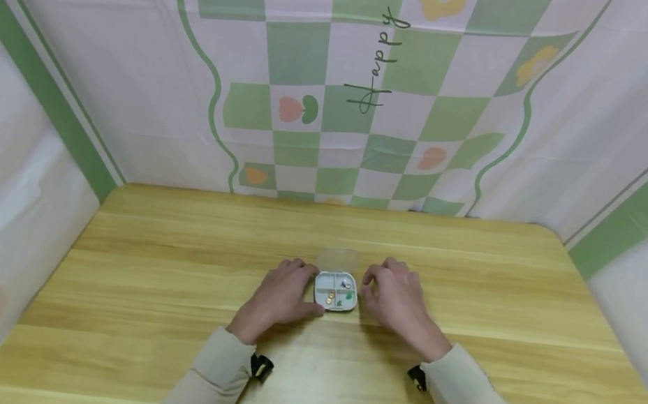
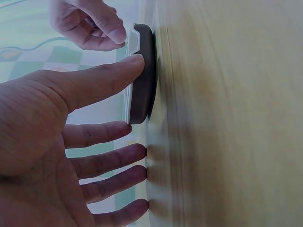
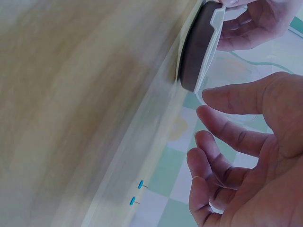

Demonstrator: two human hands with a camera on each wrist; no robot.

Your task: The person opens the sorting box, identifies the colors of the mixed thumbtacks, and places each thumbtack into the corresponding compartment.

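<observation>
A small pill case [image 1: 323,279] lies on the table, its clear lid [image 1: 337,258] flipped back. It has a white divided tray and a dark brown base [image 2: 144,75]. Gold-coloured bits [image 1: 331,297] sit in the near left compartment, green bits [image 1: 348,296] in the near right, blue and silvery bits [image 1: 345,284] in the far right. My left hand [image 1: 282,294] holds the case at its left end, thumb on the near side, index fingertip at the far corner. Just off the right end hovers my right hand [image 1: 399,297], fingers loosely bent, thumb and index tips close, nothing visible between them.
The wooden table [image 1: 157,289] runs back to a hanging cloth [image 1: 297,49] with green checks. Similar cloth hangs at both sides. Two blue pushpins [image 3: 140,184] show near the table's far edge in the right wrist view.
</observation>
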